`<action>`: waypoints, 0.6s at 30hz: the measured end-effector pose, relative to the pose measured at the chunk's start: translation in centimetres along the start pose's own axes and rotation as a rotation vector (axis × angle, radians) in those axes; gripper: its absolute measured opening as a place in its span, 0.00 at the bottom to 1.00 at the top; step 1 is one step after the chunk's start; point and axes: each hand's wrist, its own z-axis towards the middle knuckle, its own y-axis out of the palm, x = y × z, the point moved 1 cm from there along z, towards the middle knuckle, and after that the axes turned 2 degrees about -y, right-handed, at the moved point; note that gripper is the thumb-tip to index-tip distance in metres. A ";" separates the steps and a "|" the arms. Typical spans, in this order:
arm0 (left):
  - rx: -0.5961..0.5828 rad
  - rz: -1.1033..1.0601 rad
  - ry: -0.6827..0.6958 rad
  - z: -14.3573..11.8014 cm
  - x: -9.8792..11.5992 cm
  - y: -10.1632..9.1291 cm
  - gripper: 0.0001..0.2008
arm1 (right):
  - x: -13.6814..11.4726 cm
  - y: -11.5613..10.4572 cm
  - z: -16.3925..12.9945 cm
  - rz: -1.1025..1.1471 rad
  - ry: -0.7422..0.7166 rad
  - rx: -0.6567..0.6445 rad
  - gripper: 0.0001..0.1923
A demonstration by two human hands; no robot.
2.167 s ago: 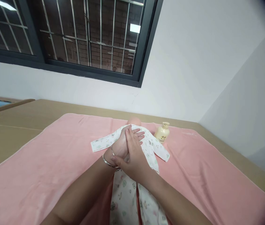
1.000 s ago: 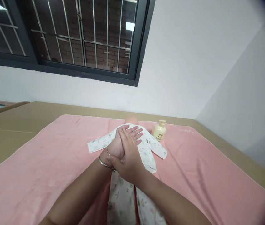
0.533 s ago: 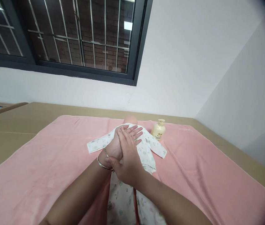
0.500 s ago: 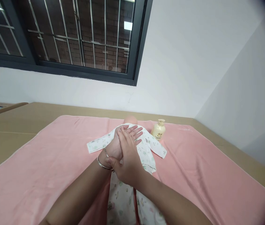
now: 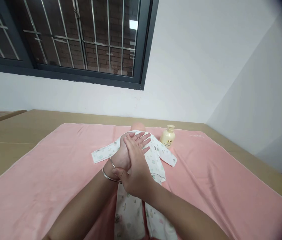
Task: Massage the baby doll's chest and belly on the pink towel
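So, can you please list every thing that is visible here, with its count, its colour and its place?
doll: 1, pink head, lying on the towel, far middle
romper: 1, white with small prints, on the doll
lotion bottle: 1, cream, upright on the towel, right of the doll's head
towel: 1, pink, spread over the table
table: 1, tan, under the towel
window: 1, dark frame with bars, upper left wall
bracelets: 2, silver, left wrist
left hand: 1, flat on the doll's chest
right hand: 1, laid over the left hand
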 end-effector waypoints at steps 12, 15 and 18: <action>0.003 -0.003 -0.008 0.1 0.1 0.3 0.23 | -0.4 -0.2 -0.2 -0.036 -0.048 0.048 0.46; -0.014 0.008 0.008 -0.1 0.1 0.4 0.23 | -0.6 -0.2 -0.3 -0.040 -0.038 0.043 0.47; -0.090 0.021 0.018 0.1 0.2 -0.2 0.24 | -0.9 -0.3 -0.4 -0.051 -0.062 0.046 0.48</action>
